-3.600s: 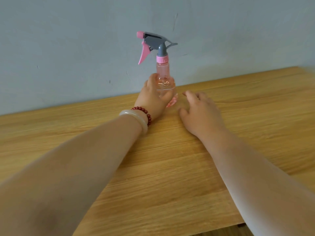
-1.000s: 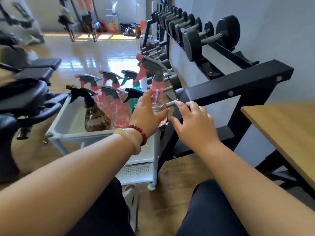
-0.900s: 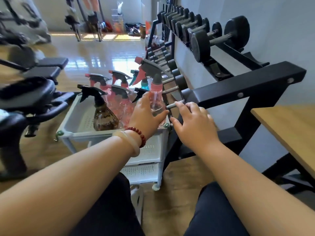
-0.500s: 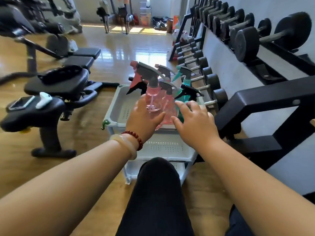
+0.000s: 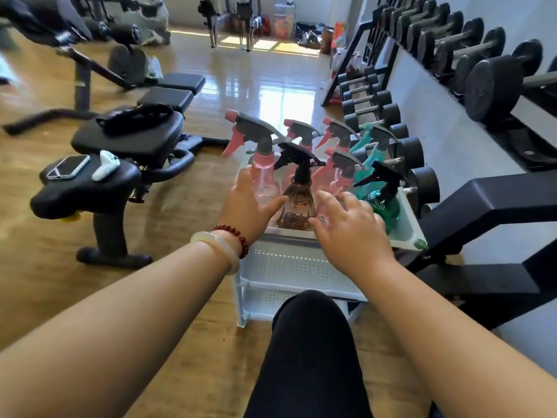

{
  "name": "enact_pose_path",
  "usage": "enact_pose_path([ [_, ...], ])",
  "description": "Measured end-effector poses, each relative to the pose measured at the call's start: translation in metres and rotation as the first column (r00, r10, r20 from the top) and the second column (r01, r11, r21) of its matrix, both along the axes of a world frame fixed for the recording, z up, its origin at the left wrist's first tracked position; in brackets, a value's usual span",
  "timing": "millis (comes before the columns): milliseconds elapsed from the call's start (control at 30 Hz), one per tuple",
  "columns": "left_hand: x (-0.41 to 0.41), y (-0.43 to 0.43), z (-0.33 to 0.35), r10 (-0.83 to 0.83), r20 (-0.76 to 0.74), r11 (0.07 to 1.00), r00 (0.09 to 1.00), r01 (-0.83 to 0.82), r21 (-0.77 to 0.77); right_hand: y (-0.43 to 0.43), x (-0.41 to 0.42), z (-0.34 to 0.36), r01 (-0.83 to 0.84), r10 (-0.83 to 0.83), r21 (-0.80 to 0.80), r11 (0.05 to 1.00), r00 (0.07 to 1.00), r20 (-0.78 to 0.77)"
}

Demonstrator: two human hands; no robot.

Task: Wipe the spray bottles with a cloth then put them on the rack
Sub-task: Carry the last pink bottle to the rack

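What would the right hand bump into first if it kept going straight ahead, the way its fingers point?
Probably the pink spray bottle right beyond the fingertips of the right hand, in the top tray of the rack. The brown bottle stands just to its left. Depth is hard to judge.

Pink bottle [image 5: 262, 179]: clear pink body, grey spray head with a pink trigger and nozzle tip; upright at the left end of the rack's top tray, nozzle pointing left; held around its body by the left hand [image 5: 245, 206].
Brown bottle [image 5: 298, 200]: amber body, black spray head; upright just to the right of the pink bottle, at the tray's near edge.
Other bottles: more pink ones [image 5: 342, 179] and teal ones [image 5: 378, 152] upright behind and to the right, crowded together.
Rack [image 5: 289, 263]: white plastic, tiered, with perforated shelves; it stands on the floor.
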State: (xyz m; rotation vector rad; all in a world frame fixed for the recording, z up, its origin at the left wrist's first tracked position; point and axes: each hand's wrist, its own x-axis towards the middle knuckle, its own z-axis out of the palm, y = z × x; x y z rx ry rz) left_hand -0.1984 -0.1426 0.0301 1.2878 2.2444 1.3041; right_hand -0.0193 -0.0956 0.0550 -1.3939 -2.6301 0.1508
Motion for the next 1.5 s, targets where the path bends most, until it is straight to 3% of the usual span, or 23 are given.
enact_pose_path([
  [300, -0.003, 0.02, -0.015, 0.117, 0.005, 0.992, 0.993, -0.116, -0.046, 0.01, 0.001, -0.013, 0.022, -0.021, -0.004, 1.0, 0.999, 0.032],
  [633, -0.005, 0.028, -0.017, 0.112, 0.074, 0.993, 0.991, -0.11, -0.036, 0.012, 0.007, -0.026, 0.03, -0.029, -0.027, 0.999, 0.999, 0.035],
  [833, -0.009, 0.026, -0.021, 0.1, 0.034, 0.995, 0.994, -0.1, -0.001, 0.013, 0.006, -0.029, 0.019, -0.018, -0.026, 0.999, 0.999, 0.032],
  [1033, -0.011, 0.021, -0.02, 0.185, 0.188, 0.974, 0.965, -0.205, 0.095, 0.013, 0.004, -0.032, 0.012, -0.011, -0.034, 0.999, 0.999, 0.043],
  [1233, -0.007, 0.025, -0.02, 0.207, 0.129, 0.974, 0.97, -0.216, 0.062, 0.012, 0.003, -0.033, 0.013, -0.012, -0.028, 1.0, 0.999, 0.041],
  [1500, -0.009, 0.023, -0.026, 0.114, -0.038, 0.991, 0.993, -0.116, -0.061, 0.012, 0.004, -0.032, 0.013, -0.012, -0.021, 1.0, 0.999, 0.036],
])
